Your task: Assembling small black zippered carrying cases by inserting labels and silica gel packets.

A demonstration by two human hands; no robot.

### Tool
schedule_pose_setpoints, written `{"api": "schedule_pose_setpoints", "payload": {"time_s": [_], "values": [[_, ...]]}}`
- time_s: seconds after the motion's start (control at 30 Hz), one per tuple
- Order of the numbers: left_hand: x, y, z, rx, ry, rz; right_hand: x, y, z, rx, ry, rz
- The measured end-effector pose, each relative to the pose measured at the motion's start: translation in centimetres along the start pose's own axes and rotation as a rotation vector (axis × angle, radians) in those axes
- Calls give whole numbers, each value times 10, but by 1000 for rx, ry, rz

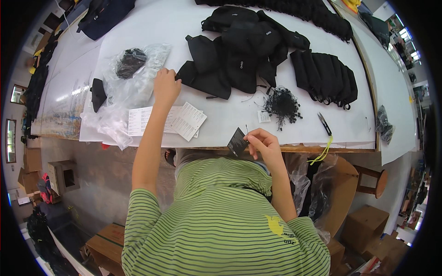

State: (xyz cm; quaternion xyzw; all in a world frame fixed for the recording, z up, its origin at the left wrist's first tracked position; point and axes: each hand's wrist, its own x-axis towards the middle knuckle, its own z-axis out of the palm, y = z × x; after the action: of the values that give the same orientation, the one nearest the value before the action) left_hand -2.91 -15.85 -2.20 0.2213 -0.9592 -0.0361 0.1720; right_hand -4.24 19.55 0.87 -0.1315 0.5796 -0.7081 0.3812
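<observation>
My left hand point(167, 86) reaches over the table with its fingers curled on the left corner of a black fabric pouch point(205, 82). That pouch lies at the near left of a loose heap of black pouches point(248, 46). Close to the table's front edge, my right hand point(263, 141) pinches a small black hang tag point(237, 142) by its cord end, and the tag hangs tilted to the left. A tangle of black tag strings point(282, 105) lies beyond the right hand, with a small white label point(264, 116) beside it. White printed cards point(189, 121) lie near my left forearm.
Crumpled clear plastic bags point(152, 57) cover the table's left, one with something dark inside. Overlapping black pouches point(324, 78) lie in a row at right. Thread snips point(325, 124) with a yellow ribbon rest near the front edge. A wooden stool point(372, 181) and cardboard boxes point(366, 225) stand below.
</observation>
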Motion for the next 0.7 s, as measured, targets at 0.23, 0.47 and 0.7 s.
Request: {"api": "schedule_pose_setpoints", "payload": {"time_s": [0.23,0.47,0.7], "values": [[-60,80,-101,-570,-26,20,-2,-13,12,-53,35,28],[-120,119,-101,-1302,-642,-272,-8,-15,36,-477,124,-131],[-134,130,-89,-1189,-577,-283,-20,-18,37,-707,137,-212]]}}
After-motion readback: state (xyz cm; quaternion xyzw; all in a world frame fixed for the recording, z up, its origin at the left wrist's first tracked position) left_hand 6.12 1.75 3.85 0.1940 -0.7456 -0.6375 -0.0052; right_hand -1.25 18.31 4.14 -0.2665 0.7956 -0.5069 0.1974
